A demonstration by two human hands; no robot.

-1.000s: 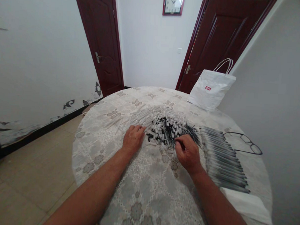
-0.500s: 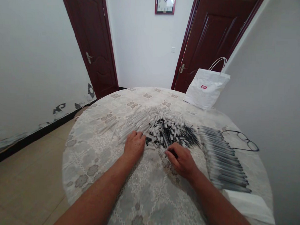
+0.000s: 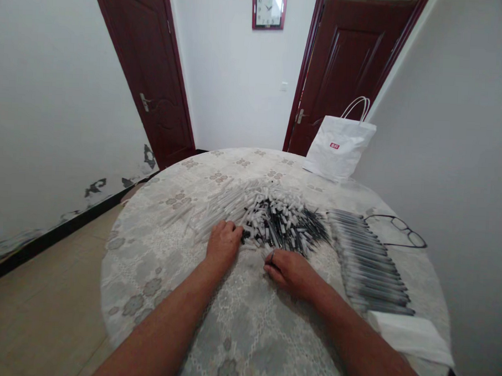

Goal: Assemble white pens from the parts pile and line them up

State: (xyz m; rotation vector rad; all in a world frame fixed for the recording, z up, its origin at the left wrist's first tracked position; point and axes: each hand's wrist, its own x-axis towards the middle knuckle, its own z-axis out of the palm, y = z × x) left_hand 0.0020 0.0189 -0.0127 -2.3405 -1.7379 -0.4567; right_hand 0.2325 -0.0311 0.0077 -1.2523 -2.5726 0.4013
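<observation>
A pile of pen parts lies on the table, with clear pen barrels (image 3: 227, 205) on its left, white pieces (image 3: 284, 196) at the back and dark slim parts (image 3: 279, 225) at the middle and right. My left hand (image 3: 223, 243) rests at the pile's near left edge, fingers curled beside some small black pieces (image 3: 245, 235). What those fingers hold, if anything, is hidden. Just in front of the pile, my right hand (image 3: 291, 272) is closed in a pinch. A thin dark bit shows at its fingertips, too small to name.
A row of assembled-looking pens (image 3: 370, 262) lies to the right, beside eyeglasses (image 3: 399, 230) and a folded white item (image 3: 411, 334). A white paper bag (image 3: 338, 147) stands at the back right. All are on a round table with a patterned cloth (image 3: 148, 261).
My right hand has shifted slightly left and down, its fingers turned more toward my left hand. The left hand stays at the pile's edge. The whole view has shifted a little.
</observation>
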